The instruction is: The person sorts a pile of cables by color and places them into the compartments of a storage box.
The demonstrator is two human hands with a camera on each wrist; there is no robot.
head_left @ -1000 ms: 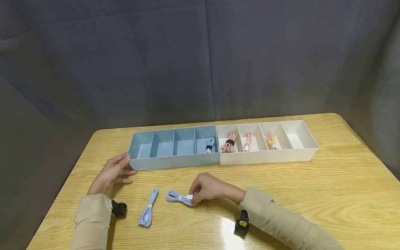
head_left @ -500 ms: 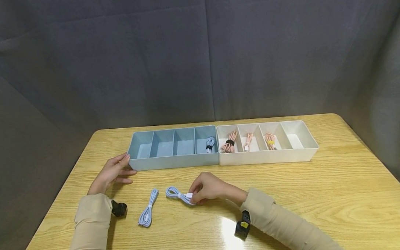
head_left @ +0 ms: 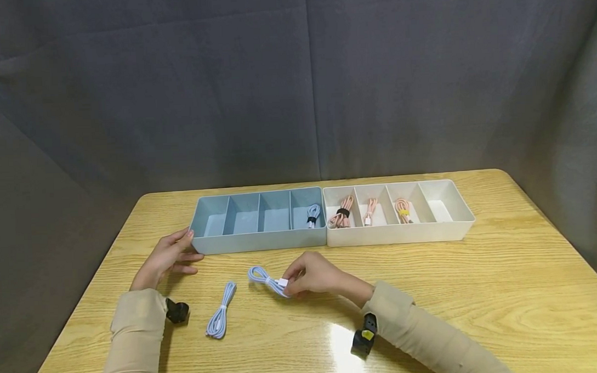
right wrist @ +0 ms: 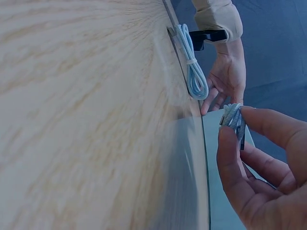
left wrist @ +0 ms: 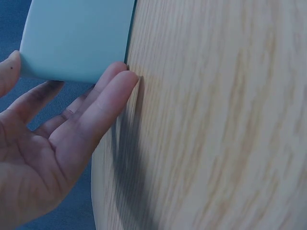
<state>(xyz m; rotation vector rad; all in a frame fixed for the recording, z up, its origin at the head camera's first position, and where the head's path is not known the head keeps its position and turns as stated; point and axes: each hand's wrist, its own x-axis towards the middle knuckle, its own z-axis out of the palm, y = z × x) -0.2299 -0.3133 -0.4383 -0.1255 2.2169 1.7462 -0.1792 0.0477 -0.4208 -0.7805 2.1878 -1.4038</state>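
Note:
My right hand (head_left: 317, 273) pinches one end of a coiled light-blue charging cable (head_left: 266, 280), beside its white plug. The cable's loop sticks out to the left, raised over the table; the right wrist view shows the coil (right wrist: 232, 116) end-on between thumb and forefinger. At the left, my left hand (head_left: 169, 256) touches the near left corner of a blue divided organizer box (head_left: 258, 243), its fingers extended along the end wall (left wrist: 79, 43) in the left wrist view. A second coiled light-blue cable (head_left: 221, 311) lies on the table between the hands.
In the blue box's right compartment sits a blue cable (head_left: 313, 214) with a black strap. A white divided box (head_left: 401, 235) adjoins it on the right, holding pink cables (head_left: 344, 211) in three compartments. Behind the wooden table (head_left: 519, 288) hangs a dark curtain (head_left: 315, 87).
My right hand has lifted the cable and carried it slightly away from me, toward the boxes. The left hand has stayed at the blue box's corner.

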